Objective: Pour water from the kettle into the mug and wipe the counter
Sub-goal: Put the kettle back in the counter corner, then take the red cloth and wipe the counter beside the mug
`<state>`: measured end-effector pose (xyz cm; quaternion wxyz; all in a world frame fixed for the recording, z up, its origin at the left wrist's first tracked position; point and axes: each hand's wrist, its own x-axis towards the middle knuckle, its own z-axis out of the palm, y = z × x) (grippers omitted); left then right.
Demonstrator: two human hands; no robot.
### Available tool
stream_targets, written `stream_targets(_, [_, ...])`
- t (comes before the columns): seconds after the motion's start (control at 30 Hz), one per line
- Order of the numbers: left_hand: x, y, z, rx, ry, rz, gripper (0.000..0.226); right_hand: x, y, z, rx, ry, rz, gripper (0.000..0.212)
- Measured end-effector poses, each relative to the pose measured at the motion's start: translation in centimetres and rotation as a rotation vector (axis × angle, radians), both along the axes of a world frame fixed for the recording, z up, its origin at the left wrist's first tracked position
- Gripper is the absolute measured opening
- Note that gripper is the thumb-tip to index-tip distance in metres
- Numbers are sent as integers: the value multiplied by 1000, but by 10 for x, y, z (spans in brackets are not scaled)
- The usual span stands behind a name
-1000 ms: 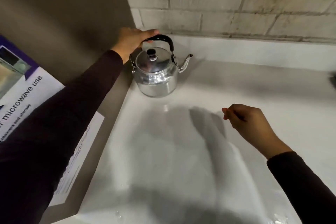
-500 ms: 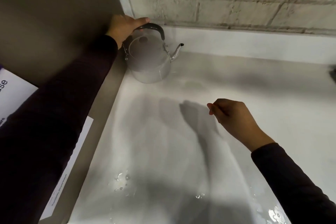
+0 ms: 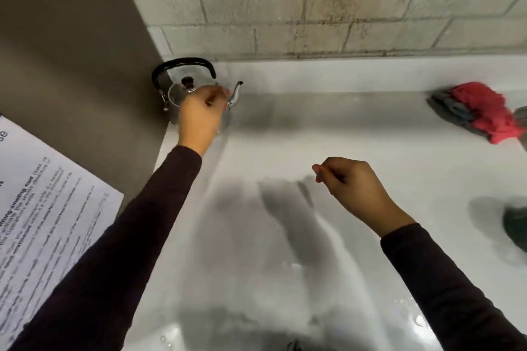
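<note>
- White counter point(image 3: 328, 134) fills the middle and lower frame, water droplets point(image 3: 417, 319) at lower right.
- Printed notice point(image 3: 42, 208) lies at left edge.
- Red-and-grey cloth point(image 3: 482, 111) sits bunched at upper right.
- Steel kettle point(image 3: 182, 91) stands upright in the upper-left corner, handle raised.
- Left hand point(image 3: 199, 114), fingers curled and empty, hovers before the kettle.
- Right hand point(image 3: 353, 182), loosely curled, holds nothing, mid-frame.

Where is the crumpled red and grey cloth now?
In the head view, the crumpled red and grey cloth lies at far right on the white counter, near the back ledge under the brick wall.
</note>
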<state>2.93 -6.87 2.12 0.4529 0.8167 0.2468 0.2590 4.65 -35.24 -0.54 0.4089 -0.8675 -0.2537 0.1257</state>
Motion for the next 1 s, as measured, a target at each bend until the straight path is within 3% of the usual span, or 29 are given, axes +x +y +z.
stream_targets(0.27, [-68,-147,-27,-260,22,-246,24,-32,-92,11,38,10,-166,31])
stream_targets(0.63, [-53,-315,-45,-378,124,-437,33,-24,-239,8,103,-26,-395,29])
stream_targets(1.0, [23,-454,-56,-346,150,-275,42,105,-387,27,150,-136,-338,27])
